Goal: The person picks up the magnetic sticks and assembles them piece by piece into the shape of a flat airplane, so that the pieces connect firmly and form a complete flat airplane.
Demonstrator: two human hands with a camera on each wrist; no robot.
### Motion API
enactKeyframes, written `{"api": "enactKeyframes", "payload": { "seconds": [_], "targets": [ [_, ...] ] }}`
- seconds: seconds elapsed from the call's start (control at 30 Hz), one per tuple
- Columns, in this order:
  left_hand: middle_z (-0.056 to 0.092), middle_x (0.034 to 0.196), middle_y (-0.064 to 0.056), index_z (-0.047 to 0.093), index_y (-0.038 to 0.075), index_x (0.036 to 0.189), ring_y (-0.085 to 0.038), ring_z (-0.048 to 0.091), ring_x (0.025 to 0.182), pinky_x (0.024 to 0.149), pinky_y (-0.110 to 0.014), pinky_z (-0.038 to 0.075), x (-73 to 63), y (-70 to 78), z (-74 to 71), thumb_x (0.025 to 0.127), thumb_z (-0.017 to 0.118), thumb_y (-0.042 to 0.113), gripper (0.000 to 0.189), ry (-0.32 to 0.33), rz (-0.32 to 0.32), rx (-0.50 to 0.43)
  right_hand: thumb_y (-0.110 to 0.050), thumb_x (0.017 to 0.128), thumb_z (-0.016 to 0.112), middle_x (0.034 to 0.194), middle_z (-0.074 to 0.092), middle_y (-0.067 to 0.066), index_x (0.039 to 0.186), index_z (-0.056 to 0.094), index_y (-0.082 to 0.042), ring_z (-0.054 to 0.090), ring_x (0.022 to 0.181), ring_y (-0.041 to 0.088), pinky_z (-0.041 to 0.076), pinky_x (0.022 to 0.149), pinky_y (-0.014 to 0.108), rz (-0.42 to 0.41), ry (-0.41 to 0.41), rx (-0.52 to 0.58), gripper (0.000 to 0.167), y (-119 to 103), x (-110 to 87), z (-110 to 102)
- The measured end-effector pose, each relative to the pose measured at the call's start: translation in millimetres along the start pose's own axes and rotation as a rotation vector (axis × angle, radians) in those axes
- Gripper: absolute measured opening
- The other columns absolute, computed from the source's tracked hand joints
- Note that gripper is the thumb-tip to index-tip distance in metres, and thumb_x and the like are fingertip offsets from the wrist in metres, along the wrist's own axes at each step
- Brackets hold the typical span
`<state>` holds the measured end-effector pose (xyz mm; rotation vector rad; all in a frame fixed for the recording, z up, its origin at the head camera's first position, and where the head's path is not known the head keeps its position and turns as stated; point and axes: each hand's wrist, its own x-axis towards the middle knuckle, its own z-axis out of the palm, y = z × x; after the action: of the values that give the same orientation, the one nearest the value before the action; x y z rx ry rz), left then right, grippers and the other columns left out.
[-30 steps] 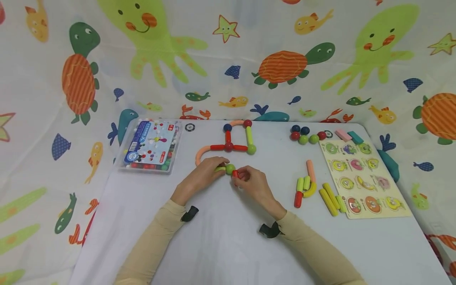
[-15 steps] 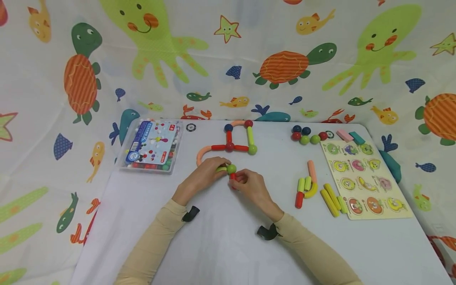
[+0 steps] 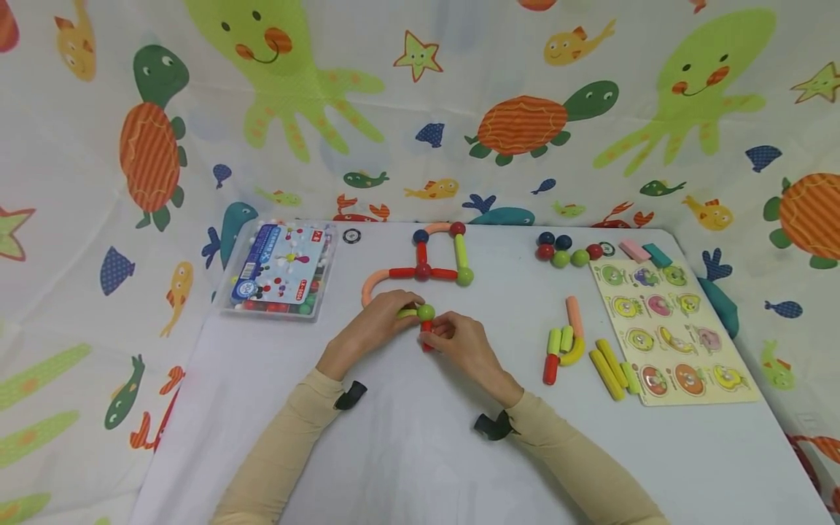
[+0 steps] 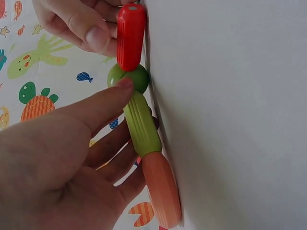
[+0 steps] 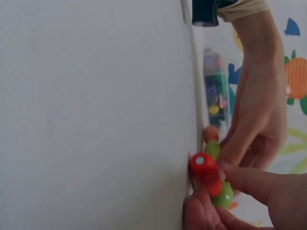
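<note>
My left hand (image 3: 377, 321) holds a light green magnetic rod (image 4: 143, 127), its thumb tip on the green ball (image 4: 140, 76) at the rod's end. Beyond the rod's other end, a peach rod (image 4: 163, 191) continues the line in the left wrist view. Between thumb and fingers, my right hand (image 3: 467, 346) pinches a short red rod (image 4: 130, 38), whose far end meets the green ball. In the head view this red rod points from the ball toward my body. Just behind the hands lies a joined figure of rods and balls, with a dark red ball (image 3: 423, 272) at its middle.
A clear box (image 3: 272, 270) of parts stands at the left. To the right lie loose yellow rods (image 3: 607, 370), a red rod (image 3: 550, 370) and several balls, including a green ball (image 3: 580, 257). A fruit picture board (image 3: 669, 332) is at the far right, near the patterned cloth (image 3: 420, 160).
The red rod has swung round the green ball, from its right side to its near side. My right hand has shifted slightly left with it; the left hand stays almost still.
</note>
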<state>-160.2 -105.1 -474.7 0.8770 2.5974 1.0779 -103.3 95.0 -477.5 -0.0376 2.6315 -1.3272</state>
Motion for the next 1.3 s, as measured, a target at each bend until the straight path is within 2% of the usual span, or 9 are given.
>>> {"api": "enactKeyframes", "payload": {
  "seconds": [0.13,0.27,0.4,0.57,0.77,0.87,1.0,1.2,1.3],
  "targets": [
    [0.071,0.118,-0.005,0.068,0.008,0.126,-0.020,0.064,0.107,0.102,-0.039,0.052,-2.5,1.0,-0.5,0.093,0.074,0.014,0.034,0.005,-0.025,0.013,-0.030,0.090,0.078,0.091,0.072,0.001,0.112,0.071,-0.007,0.065,0.080,0.013,0.054,0.070,0.025,-0.008,0.016,-0.030,0.032,6.0,0.8,-11.5],
    [0.068,0.122,-0.008,0.067,0.007,0.128,-0.022,0.061,0.115,0.105,-0.041,0.051,-6.9,2.7,-2.0,0.093,0.075,0.016,0.037,0.041,-0.052,0.023,-0.030,0.092,0.077,0.094,0.071,0.003,0.118,0.069,-0.007,0.065,0.085,0.016,0.055,0.072,0.027,-0.022,0.063,-0.035,0.035,14.5,5.5,-33.3],
    [0.068,0.122,-0.010,0.068,0.006,0.126,-0.023,0.061,0.115,0.101,-0.041,0.053,-13.7,6.7,-5.2,0.092,0.076,0.016,0.036,0.100,-0.052,0.017,-0.028,0.094,0.074,0.100,0.071,0.007,0.122,0.067,-0.005,0.066,0.093,0.021,0.057,0.083,0.035,-0.058,0.157,-0.042,0.036,28.5,14.6,-71.8],
    [0.072,0.111,-0.007,0.071,0.006,0.123,-0.019,0.064,0.100,0.091,-0.038,0.057,-22.8,10.1,-4.3,0.091,0.076,0.013,0.033,0.147,-0.017,-0.065,-0.025,0.097,0.070,0.111,0.071,0.012,0.127,0.065,-0.004,0.067,0.103,0.026,0.056,0.092,0.042,-0.058,0.324,-0.059,0.037,54.2,27.8,-126.7],
    [0.072,0.103,0.001,0.070,0.007,0.124,-0.011,0.064,0.089,0.085,-0.029,0.057,-33.8,7.8,5.9,0.092,0.076,0.014,0.033,0.100,-0.008,-0.169,-0.019,0.100,0.063,0.125,0.068,0.014,0.132,0.062,-0.005,0.064,0.113,0.028,0.049,0.088,0.030,0.066,0.520,-0.059,0.036,93.1,46.2,-188.2],
    [0.071,0.102,0.003,0.069,0.009,0.126,-0.010,0.063,0.089,0.085,-0.027,0.055,-36.8,6.0,10.3,0.093,0.074,0.017,0.034,0.062,-0.022,-0.195,-0.013,0.100,0.059,0.127,0.067,0.017,0.134,0.062,-0.004,0.062,0.116,0.029,0.046,0.089,0.033,0.103,0.597,-0.058,0.035,112.8,57.8,-213.1],
    [0.070,0.099,0.003,0.069,0.011,0.128,-0.011,0.063,0.090,0.085,-0.027,0.055,-38.6,5.8,14.1,0.094,0.074,0.016,0.035,0.034,-0.034,-0.190,-0.010,0.100,0.051,0.134,0.063,0.021,0.138,0.060,-0.003,0.057,0.123,0.034,0.046,0.100,0.046,0.152,0.575,-0.069,0.039,134.6,72.2,-235.0],
    [0.070,0.107,0.001,0.067,0.013,0.131,-0.013,0.064,0.096,0.088,-0.029,0.056,-36.3,6.5,16.6,0.095,0.071,0.012,0.036,-0.017,-0.031,-0.221,-0.005,0.098,0.047,0.146,0.052,0.027,0.144,0.054,-0.002,0.044,0.138,0.043,0.036,0.113,0.059,0.176,0.402,-0.104,0.047,157.9,85.9,-252.5],
    [0.070,0.108,0.002,0.066,0.016,0.132,-0.012,0.064,0.098,0.090,-0.029,0.056,-34.5,5.4,18.6,0.095,0.071,0.013,0.037,-0.039,-0.036,-0.229,-0.006,0.099,0.049,0.148,0.049,0.028,0.146,0.051,-0.002,0.041,0.140,0.045,0.033,0.115,0.060,0.170,0.353,-0.121,0.047,163.6,88.3,-254.9]
  ]
}}
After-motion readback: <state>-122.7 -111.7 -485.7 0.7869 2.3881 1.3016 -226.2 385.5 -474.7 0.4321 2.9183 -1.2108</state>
